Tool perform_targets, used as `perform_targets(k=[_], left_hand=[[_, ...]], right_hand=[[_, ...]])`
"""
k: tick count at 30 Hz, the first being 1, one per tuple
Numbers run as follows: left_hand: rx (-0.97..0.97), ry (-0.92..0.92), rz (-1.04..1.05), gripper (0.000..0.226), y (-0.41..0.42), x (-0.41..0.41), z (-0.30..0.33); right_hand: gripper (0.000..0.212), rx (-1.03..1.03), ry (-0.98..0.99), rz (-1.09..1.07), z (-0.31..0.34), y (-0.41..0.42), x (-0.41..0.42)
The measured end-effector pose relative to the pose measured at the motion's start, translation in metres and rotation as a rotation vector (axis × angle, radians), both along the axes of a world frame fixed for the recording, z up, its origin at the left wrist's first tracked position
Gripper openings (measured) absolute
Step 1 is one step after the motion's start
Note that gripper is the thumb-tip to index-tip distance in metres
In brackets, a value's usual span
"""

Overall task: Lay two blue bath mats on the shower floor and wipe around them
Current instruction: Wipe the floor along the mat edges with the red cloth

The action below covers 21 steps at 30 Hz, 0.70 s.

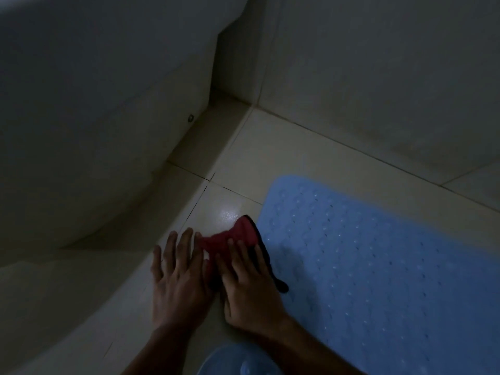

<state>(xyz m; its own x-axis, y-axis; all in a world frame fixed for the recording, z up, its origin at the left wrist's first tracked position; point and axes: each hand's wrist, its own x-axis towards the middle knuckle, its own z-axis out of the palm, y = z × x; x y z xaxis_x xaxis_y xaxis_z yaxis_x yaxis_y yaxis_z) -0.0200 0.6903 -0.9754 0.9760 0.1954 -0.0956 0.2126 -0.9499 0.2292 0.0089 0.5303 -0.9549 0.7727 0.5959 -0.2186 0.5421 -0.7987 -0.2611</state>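
A light blue bath mat [378, 266] with a bumpy surface lies flat on the tiled floor at the right. A corner of a second blue mat [238, 358] shows at the bottom edge, between my forearms. A red cloth with a dark edge [238, 236] lies on the pale floor tiles just left of the first mat. My right hand [249, 288] presses flat on the cloth with straight fingers. My left hand [178, 274] lies beside it with fingers spread, its fingertips touching the cloth's left edge.
A low raised tile curb [189, 158] runs diagonally along the left of the floor. Behind it curves a large pale wall or tub side [94, 117]. A tiled wall [378, 77] rises at the back right, meeting the floor in a corner. The light is dim.
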Motion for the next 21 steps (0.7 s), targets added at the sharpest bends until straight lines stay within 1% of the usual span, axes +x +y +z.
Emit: perform_targets(k=[1,5,9,11,12,14,15,17,19,20,21], left_hand=[[-0.003,-0.006,0.005,0.063,0.0,0.0,0.001],[-0.016,-0.036,0.009,0.061,-0.001,0.001,0.002],[-0.004,-0.007,0.008,0.064,-0.001,0.001,0.002],[-0.012,-0.016,0.006,0.064,-0.002,0.002,0.002],[-0.013,-0.019,0.007,0.063,-0.002,0.001,0.001],[-0.006,-0.019,0.004,0.063,-0.001,0.0,0.001],[-0.001,-0.02,0.003,0.062,0.0,-0.001,0.0],[0.002,-0.034,-0.001,0.062,0.001,-0.002,0.001],[0.01,-0.044,-0.001,0.062,0.001,-0.001,0.001],[0.011,-0.04,0.002,0.062,0.001,0.0,0.002],[0.007,-0.039,0.006,0.063,0.0,0.001,0.002]], right_hand=[[0.067,-0.008,0.005,0.0,0.001,0.0,0.017],[0.064,-0.093,-0.128,-0.067,0.003,0.004,0.114],[0.061,-0.131,-0.131,-0.251,0.005,-0.003,0.212],[0.06,-0.138,-0.12,-0.336,0.005,-0.003,0.232],[0.06,-0.129,-0.113,-0.354,0.004,0.001,0.228],[0.059,-0.08,-0.143,-0.29,0.002,0.011,0.195],[0.059,-0.025,-0.155,-0.201,0.0,0.015,0.173],[0.059,0.067,-0.128,0.05,-0.002,0.011,0.136],[0.058,0.036,-0.129,0.301,-0.002,-0.003,0.144],[0.057,0.026,-0.168,0.338,-0.003,-0.01,0.163],[0.055,0.041,-0.186,0.275,-0.001,-0.016,0.184]])
